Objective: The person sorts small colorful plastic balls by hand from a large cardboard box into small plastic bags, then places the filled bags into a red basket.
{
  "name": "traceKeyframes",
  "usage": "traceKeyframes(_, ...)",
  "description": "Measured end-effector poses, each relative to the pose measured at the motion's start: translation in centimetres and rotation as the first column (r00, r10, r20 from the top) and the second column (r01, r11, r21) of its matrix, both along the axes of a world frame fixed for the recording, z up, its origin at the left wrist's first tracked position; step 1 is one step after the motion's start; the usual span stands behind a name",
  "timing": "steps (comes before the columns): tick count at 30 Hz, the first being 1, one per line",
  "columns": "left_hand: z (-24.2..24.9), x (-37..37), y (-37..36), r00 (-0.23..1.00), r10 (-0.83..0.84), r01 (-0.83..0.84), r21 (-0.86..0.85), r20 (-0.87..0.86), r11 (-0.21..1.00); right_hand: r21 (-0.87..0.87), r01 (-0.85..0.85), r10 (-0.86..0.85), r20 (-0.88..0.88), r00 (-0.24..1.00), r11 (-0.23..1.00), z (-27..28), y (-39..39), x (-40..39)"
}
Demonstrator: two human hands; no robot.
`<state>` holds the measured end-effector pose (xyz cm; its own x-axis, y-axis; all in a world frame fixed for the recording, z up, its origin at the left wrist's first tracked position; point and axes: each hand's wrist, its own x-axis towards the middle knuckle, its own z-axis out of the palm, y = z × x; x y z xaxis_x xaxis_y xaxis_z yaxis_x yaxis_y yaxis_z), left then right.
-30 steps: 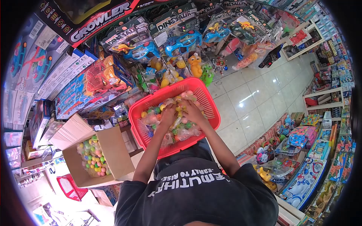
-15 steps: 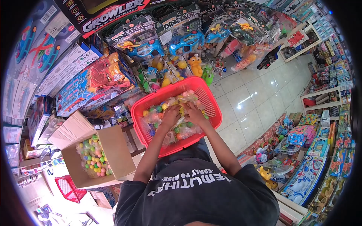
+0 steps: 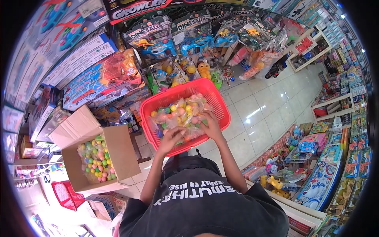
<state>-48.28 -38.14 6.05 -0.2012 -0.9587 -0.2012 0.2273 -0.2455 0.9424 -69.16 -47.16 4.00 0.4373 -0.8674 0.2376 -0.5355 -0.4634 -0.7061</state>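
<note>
A red plastic basket (image 3: 216,102) stands in front of me, holding clear plastic bags of small colourful balls (image 3: 182,112). My left hand (image 3: 173,138) is over the bags near the basket's front left, its fingers bent but apart. On the right side, my right hand (image 3: 211,125) rests against a bag with loosely curved, spread fingers. Neither hand visibly lifts anything. To my left, an open cardboard box (image 3: 122,156) holds more bagged balls (image 3: 98,160) in green, yellow and pink.
Boxed toys (image 3: 104,81) are stacked at the left, and packaged dinosaur toys (image 3: 197,43) hang behind the basket. A second red basket (image 3: 68,195) is at the lower left. Tiled floor (image 3: 256,110) runs along the right, beside shelves of toys (image 3: 316,173).
Both hands have drawn apart and back from the middle of the bags, the left towards the front rim and the right towards the right side. The camera view has shifted slightly.
</note>
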Motion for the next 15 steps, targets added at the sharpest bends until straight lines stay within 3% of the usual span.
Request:
traceKeyframes(2,2.1,-0.4,2.8,0.998,-0.053,0.054,0.019,-0.038,0.998,-0.010,0.021,-0.020,0.077,0.997,1.000,0.8,1.9,-0.4)
traceKeyframes(4,1.7,-0.7,4.9,0.979,-0.199,0.200,0.026,-0.044,0.979,0.248,0.040,-0.118,0.309,0.944,0.968,1.2,3.9,-0.7)
traceKeyframes(8,-1.1,-2.1,8.5,0.948,-0.316,0.305,0.190,0.032,0.933,0.261,0.071,-0.167,0.364,0.916,0.963,1.6,8.6,-1.7)
traceKeyframes(9,-2.8,-2.2,9.4,0.946,-0.321,0.308,0.192,0.040,0.932,0.288,0.080,-0.196,0.400,0.895,0.954,1.2,9.9,-2.0)
traceKeyframes(11,-8.1,-2.1,11.7,0.925,-0.312,0.285,0.146,0.217,0.947,0.315,0.089,-0.230,0.443,0.867,0.945,-0.6,12.7,-2.5)
traceKeyframes(13,-13.5,-1.9,14.1,0.928,-0.278,0.258,0.110,0.248,0.960,0.440,0.092,-0.261,0.341,0.903,0.893,-4.5,15.4,-3.4)
traceKeyframes(15,-16.3,-1.5,16.4,0.863,-0.217,0.161,0.160,0.455,0.974,0.462,0.064,-0.232,0.318,0.919,0.884,-7.8,18.6,-4.2)
